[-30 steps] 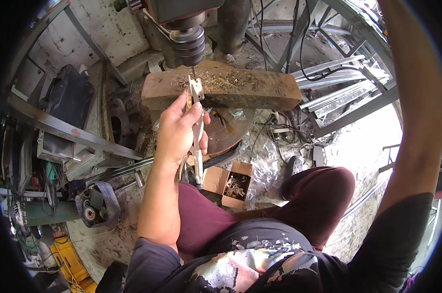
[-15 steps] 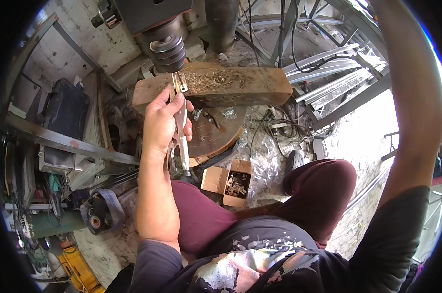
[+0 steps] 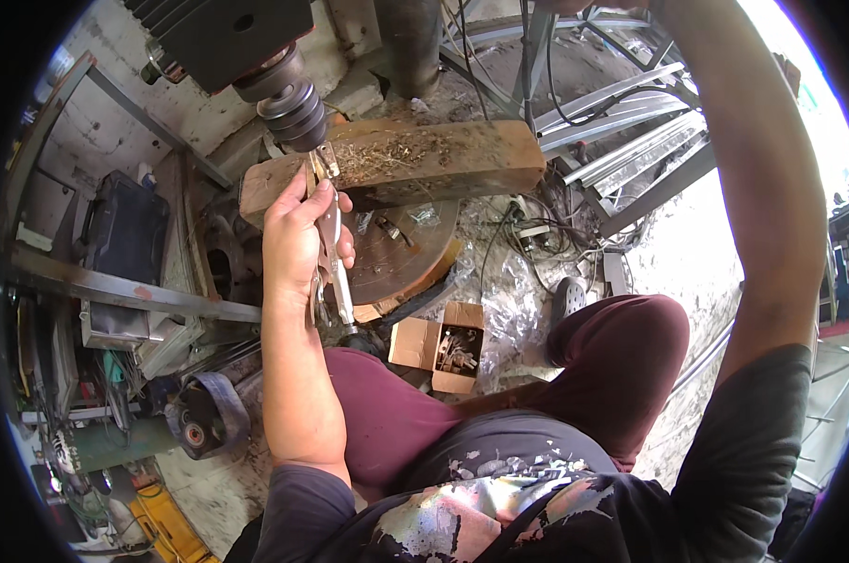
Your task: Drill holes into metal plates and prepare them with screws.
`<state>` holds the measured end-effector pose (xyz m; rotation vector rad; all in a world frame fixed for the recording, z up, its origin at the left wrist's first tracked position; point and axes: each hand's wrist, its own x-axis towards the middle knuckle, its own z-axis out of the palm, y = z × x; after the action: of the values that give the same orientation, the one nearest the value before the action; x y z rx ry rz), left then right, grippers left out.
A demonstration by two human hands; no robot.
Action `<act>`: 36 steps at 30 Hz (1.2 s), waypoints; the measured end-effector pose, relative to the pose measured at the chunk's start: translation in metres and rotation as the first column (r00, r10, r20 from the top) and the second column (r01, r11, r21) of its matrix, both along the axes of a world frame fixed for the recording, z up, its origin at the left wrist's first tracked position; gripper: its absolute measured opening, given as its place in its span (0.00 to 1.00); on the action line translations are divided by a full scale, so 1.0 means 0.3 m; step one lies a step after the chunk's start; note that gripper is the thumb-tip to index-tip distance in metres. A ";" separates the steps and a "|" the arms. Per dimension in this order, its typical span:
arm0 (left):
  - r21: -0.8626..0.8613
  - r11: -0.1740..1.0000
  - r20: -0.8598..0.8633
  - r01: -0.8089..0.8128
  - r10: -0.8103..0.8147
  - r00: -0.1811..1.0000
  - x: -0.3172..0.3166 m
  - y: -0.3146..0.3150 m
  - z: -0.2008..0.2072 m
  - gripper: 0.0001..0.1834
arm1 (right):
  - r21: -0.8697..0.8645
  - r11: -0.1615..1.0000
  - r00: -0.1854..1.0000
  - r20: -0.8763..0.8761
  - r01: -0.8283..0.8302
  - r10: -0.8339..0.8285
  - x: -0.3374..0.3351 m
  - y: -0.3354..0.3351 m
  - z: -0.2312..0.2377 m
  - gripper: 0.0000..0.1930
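My left hand (image 3: pixel 293 230) is closed round the handles of silver locking pliers (image 3: pixel 331 230). At their far end the jaws hold a small metal piece (image 3: pixel 325 161) on the left part of a thick wooden block (image 3: pixel 462 161). Right above that piece is the stepped round chuck (image 3: pixel 295 114) of a drill press (image 3: pixel 226 33); the bit below it is hard to make out. My right arm reaches up along the right side. Only a sliver of my right hand (image 3: pixel 575 6) shows at the top edge, its fingers cut off from view.
Wood and metal shavings cover the block, which lies over a round plate (image 3: pixel 406 267). An open cardboard box (image 3: pixel 460 349) of small metal parts stands before my legs. Cables (image 3: pixel 537 235), metal bars (image 3: pixel 631 155) and a steel frame are on the right; a black case (image 3: pixel 129 225) is at left.
The whole view has shifted a little, with the drill press now farther left and up. The chuck sits closer over the metal piece. My right hand has come slightly into the top edge.
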<state>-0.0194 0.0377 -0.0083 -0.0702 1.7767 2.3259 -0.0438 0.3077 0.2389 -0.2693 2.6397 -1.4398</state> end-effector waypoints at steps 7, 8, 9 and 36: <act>0.032 0.999 -0.009 0.017 -0.017 1.000 0.002 0.004 0.006 0.20 | -0.247 0.948 0.975 0.045 -0.201 0.218 -0.020 0.067 -0.075 0.13; 0.043 0.999 -0.012 0.022 -0.022 1.000 0.001 0.003 0.006 0.17 | -0.235 0.942 0.968 0.022 -0.239 0.251 -0.033 0.080 -0.085 0.13; 0.053 0.998 -0.015 0.022 -0.022 1.000 0.002 0.000 0.007 0.15 | -0.223 0.934 0.958 0.000 -0.280 0.287 -0.034 0.077 -0.089 0.14; 0.077 0.996 -0.021 0.054 -0.053 0.998 0.001 -0.003 0.008 0.17 | -0.342 0.861 0.905 0.061 -0.377 0.421 -0.021 0.102 -0.111 0.14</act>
<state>-0.0191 0.0368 -0.0059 0.0111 1.6736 2.3622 -0.0501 0.3383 0.2057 -0.6841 2.0653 -1.6590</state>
